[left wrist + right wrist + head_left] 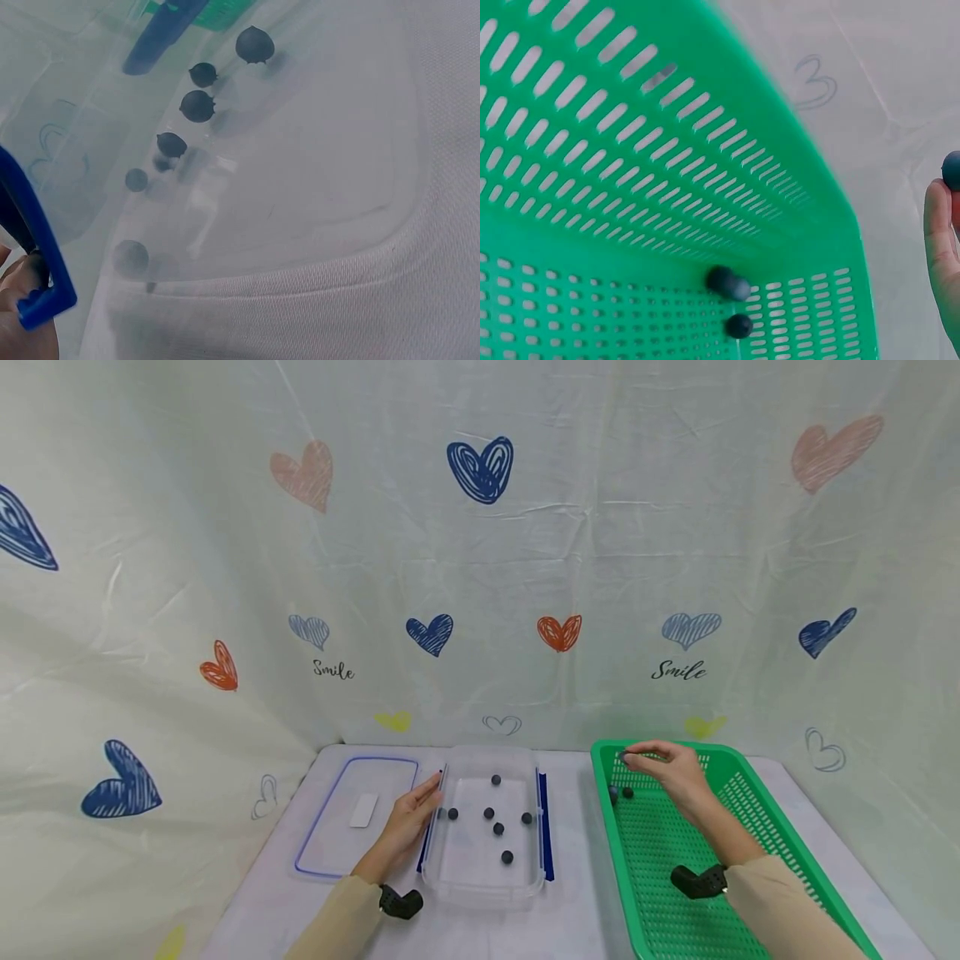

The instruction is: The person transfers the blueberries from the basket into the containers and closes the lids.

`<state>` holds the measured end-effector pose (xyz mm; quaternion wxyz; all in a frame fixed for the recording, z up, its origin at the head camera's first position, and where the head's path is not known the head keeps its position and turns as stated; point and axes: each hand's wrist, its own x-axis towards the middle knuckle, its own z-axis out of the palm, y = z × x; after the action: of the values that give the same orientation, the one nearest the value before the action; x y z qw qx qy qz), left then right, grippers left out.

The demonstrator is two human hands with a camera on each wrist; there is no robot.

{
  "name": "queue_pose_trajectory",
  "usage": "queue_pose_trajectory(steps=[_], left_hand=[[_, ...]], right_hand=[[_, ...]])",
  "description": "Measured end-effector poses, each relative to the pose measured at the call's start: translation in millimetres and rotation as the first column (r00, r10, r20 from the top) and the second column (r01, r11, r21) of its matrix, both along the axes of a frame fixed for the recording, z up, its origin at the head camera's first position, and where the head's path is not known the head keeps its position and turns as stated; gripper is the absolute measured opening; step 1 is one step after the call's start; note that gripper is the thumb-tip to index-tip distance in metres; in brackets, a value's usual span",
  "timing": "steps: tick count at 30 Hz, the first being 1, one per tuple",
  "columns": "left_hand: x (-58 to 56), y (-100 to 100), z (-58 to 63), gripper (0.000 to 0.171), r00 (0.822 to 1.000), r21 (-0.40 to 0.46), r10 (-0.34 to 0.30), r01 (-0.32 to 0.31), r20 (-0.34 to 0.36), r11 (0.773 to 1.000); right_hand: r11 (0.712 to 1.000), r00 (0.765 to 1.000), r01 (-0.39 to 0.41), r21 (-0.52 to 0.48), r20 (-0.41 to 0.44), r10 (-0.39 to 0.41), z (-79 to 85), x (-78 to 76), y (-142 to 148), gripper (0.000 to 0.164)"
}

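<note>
My right hand [675, 774] pinches a blueberry [951, 171] between thumb and fingertips, above the far left corner of the green basket [620, 872]. Below it, a few dark blueberries [739, 326] lie in that corner of the basket. My left hand [411, 814] rests against the left side of a clear plastic box [468, 891], its fingers stretched along the rim beside a blue latch [49, 255]. Several blueberries [498, 829] are scattered over the box floor. In the left wrist view, only part of the left fingers [30, 289] shows past the latch.
A clear lid with a blue rim [324, 810] lies flat on the white table left of the box, a white rectangle [363, 811] on it. Another blue latch [546, 827] hangs on the box's right side. A heart-printed curtain [480, 568] stands behind the table.
</note>
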<state>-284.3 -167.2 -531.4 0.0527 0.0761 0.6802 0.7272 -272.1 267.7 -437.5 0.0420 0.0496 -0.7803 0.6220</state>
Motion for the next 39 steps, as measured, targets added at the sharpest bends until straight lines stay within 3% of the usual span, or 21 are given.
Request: queue_pose_trajectory(steps=[21,39], left_hand=[[0.2,1,1.0,0.051,1.000,0.044,-0.009,0.009,0.004,0.999],[-0.4,0,0.4,0.050,1.000,0.030,0.005,-0.005,0.006,1.000]], right_hand=[[0.994,0.999,-0.045,-0.098,0.022,0.047,-0.5,-10.9,-40,0.034],[0.987,0.995,-0.074,-0.140,0.053,0.082,-2.3,-14.8,-82,0.027]])
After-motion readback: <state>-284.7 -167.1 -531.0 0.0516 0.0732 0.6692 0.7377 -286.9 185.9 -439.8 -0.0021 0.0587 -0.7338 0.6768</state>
